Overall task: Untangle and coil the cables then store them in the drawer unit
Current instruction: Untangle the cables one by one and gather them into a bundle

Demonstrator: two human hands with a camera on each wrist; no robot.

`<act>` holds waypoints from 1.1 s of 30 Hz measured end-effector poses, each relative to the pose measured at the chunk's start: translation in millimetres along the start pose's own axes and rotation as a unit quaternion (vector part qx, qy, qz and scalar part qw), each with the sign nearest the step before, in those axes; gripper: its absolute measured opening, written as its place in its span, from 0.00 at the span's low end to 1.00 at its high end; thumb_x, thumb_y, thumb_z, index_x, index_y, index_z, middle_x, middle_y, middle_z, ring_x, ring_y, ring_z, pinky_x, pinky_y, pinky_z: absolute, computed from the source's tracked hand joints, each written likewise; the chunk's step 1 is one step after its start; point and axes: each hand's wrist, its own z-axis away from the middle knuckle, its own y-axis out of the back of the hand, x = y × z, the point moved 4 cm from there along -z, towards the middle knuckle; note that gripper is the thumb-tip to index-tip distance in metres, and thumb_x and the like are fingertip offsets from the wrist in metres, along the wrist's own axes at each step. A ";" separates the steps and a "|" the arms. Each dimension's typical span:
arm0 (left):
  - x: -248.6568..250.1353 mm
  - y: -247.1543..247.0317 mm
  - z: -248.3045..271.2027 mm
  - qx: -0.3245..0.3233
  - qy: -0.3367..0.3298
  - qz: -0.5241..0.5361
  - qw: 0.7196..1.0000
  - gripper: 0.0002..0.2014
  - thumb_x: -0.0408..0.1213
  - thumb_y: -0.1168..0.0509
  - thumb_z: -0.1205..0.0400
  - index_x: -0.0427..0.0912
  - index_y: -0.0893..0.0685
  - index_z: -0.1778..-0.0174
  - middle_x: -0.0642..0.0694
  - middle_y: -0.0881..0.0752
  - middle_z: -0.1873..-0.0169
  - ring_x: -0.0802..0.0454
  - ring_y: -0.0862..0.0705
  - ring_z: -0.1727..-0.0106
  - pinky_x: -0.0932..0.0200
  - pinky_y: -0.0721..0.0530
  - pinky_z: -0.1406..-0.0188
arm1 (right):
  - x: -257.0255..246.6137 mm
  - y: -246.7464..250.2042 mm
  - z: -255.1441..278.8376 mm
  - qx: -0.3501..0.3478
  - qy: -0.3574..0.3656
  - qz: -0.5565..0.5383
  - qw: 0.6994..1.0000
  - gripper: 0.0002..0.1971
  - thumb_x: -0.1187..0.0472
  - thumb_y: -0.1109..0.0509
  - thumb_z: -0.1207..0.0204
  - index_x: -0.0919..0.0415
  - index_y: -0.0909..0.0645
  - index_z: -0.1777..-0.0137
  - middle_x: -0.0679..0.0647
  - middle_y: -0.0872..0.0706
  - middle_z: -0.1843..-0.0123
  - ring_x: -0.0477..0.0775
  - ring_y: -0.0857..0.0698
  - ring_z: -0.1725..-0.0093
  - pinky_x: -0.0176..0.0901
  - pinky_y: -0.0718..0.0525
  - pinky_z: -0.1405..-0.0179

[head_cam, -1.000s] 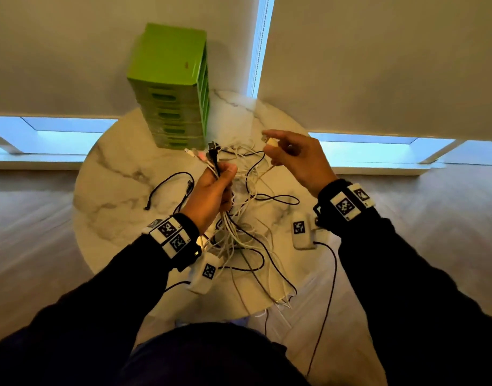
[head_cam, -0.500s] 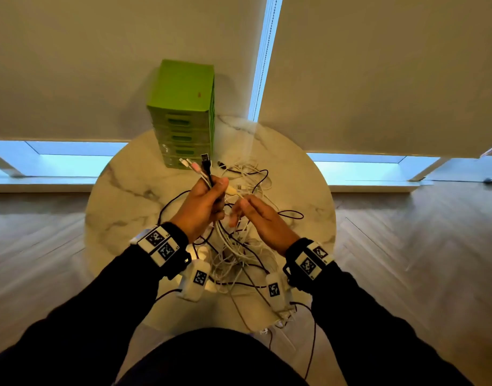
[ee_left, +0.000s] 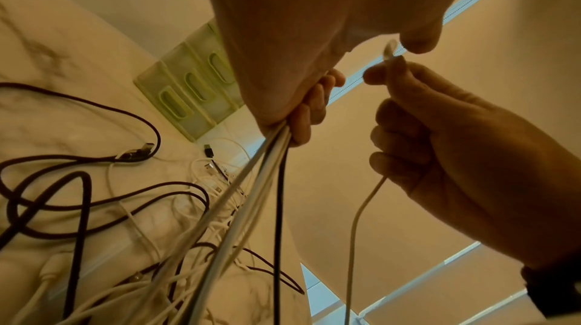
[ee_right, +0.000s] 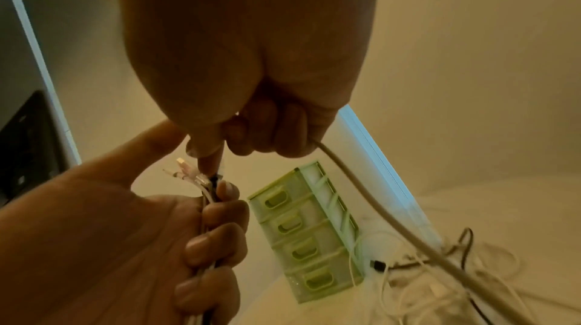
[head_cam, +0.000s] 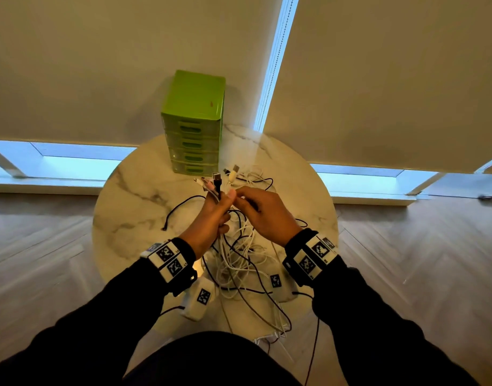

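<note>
My left hand (head_cam: 211, 215) grips a bundle of white and black cables (ee_left: 251, 196) upright over the round marble table (head_cam: 133, 207), plug ends (head_cam: 215, 181) sticking out above the fist. My right hand (head_cam: 262, 215) pinches the plug end of a beige cable (ee_left: 358, 218) and holds it against the left thumb, beside the bundle's plugs (ee_right: 191, 174). The rest of the cables lie in a tangle (head_cam: 239, 263) on the table under both hands. The green drawer unit (head_cam: 194, 121) stands at the table's far edge, drawers closed.
A loose black cable (head_cam: 180, 207) curls on the table left of my hands. Some cables hang over the near table edge (head_cam: 275, 330). White roller blinds (head_cam: 378, 79) hang behind the table, wood floor (head_cam: 420, 260) around it.
My right hand has come in from the right with the beige cable end and now meets the left hand's bundle. The head view has tilted up, so the drawer unit sits lower in frame.
</note>
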 end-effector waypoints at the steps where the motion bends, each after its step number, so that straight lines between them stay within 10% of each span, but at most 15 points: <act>1: 0.3 -1.3 1.1 0.004 -0.001 -0.003 1.000 0.16 0.60 0.39 0.18 0.58 0.28 0.39 0.61 0.28 0.70 0.59 0.37 0.71 0.61 0.38 0.69 | 0.0 -1.8 -1.5 -0.017 0.013 0.039 0.999 0.09 0.57 0.36 0.13 0.57 0.15 0.46 0.49 0.13 0.57 0.47 0.18 0.59 0.45 0.20 0.58; 7: 0.3 2.3 6.7 0.085 0.011 -0.029 0.996 0.26 0.60 0.44 0.12 0.46 0.31 0.23 0.29 0.24 0.53 0.43 0.26 0.68 0.42 0.17 0.46 | -3.6 -8.3 -8.2 -0.059 0.049 0.195 0.978 0.11 0.48 0.37 0.14 0.50 0.14 0.47 0.48 0.13 0.57 0.52 0.17 0.58 0.50 0.20 0.62; 12: -5.1 9.4 5.6 0.093 0.012 -0.026 0.995 0.19 0.56 0.43 0.11 0.45 0.26 0.33 0.64 0.22 0.74 0.62 0.27 0.70 0.58 0.30 0.65 | -7.2 -13.6 -6.2 -0.045 0.046 0.220 0.973 0.12 0.47 0.36 0.14 0.50 0.13 0.47 0.49 0.13 0.56 0.53 0.15 0.56 0.52 0.16 0.63; 19: -0.8 4.9 5.7 0.105 0.007 0.000 0.994 0.12 0.55 0.45 0.10 0.54 0.25 0.54 0.59 0.28 0.74 0.59 0.32 0.71 0.62 0.32 0.70 | -7.0 -16.7 -1.2 0.014 0.039 0.202 0.979 0.11 0.47 0.37 0.14 0.49 0.15 0.43 0.47 0.12 0.52 0.51 0.14 0.54 0.51 0.16 0.61; 24: 3.7 7.8 1.1 0.125 -0.027 0.027 0.991 0.18 0.55 0.52 0.09 0.48 0.31 0.58 0.56 0.29 0.74 0.62 0.31 0.76 0.62 0.33 0.73 | 0.9 -24.0 7.9 0.010 -0.015 0.098 0.995 0.20 0.44 0.41 0.12 0.54 0.17 0.59 0.45 0.18 0.71 0.44 0.20 0.72 0.47 0.23 0.63; 28: 20.1 30.5 -10.3 0.169 -0.069 0.103 0.978 0.23 0.59 0.54 0.09 0.48 0.29 0.62 0.53 0.25 0.70 0.57 0.28 0.74 0.59 0.28 0.73 | 34.9 -43.9 37.9 -0.154 -0.172 -0.113 0.966 0.34 0.35 0.50 0.13 0.62 0.18 0.64 0.54 0.16 0.70 0.49 0.17 0.70 0.45 0.18 0.60; 33: 65.7 65.7 -20.1 0.190 -0.085 0.234 0.950 0.24 0.62 0.53 0.11 0.49 0.31 0.66 0.53 0.32 0.75 0.56 0.31 0.76 0.65 0.29 0.78 | 83.7 -65.5 88.4 -0.270 -0.213 -0.050 0.938 0.37 0.30 0.56 0.15 0.56 0.24 0.70 0.52 0.19 0.73 0.50 0.20 0.70 0.50 0.18 0.48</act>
